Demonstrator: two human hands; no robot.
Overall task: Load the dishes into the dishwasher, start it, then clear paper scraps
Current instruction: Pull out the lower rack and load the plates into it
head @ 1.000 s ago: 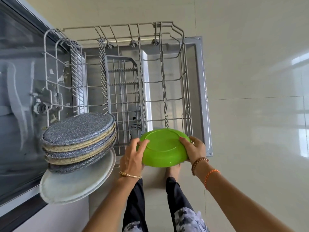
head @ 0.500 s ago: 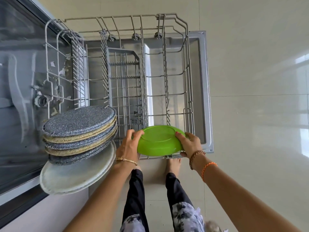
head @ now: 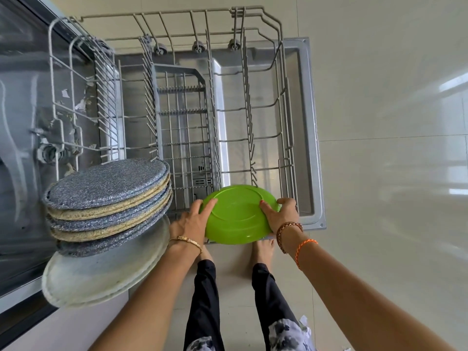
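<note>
The tiled floor (head: 379, 122) fills the right half and upper edge of the frame. The open dishwasher door (head: 310, 138) lies flat across the centre, its steel rim running down the right of centre. The dishwasher tub (head: 22, 122) occupies the left edge, with pale paper scraps (head: 65, 93) scattered on its bottom at the upper left. The wire rack (head: 253, 138) is pulled out over the door and spans the upper centre; a grey cutlery basket (head: 182, 127) sits in its middle section.

At the lower left, a stack of speckled grey plates (head: 106, 183) rests on a larger white plate (head: 101, 277), which overhangs the edge of the surface (head: 50, 333) in the lower left corner.

Just below centre, a green plate (head: 238, 216) is held bottom side up over the near edge of the rack. The left hand (head: 193, 221) grips its left rim, fingers curled over the upturned base. The right hand (head: 281, 214) grips its right rim in the same way. The left wrist carries a gold bangle (head: 187, 240); the right wrist carries a beaded bracelet (head: 288, 229) and an orange thread (head: 305, 245).
</note>
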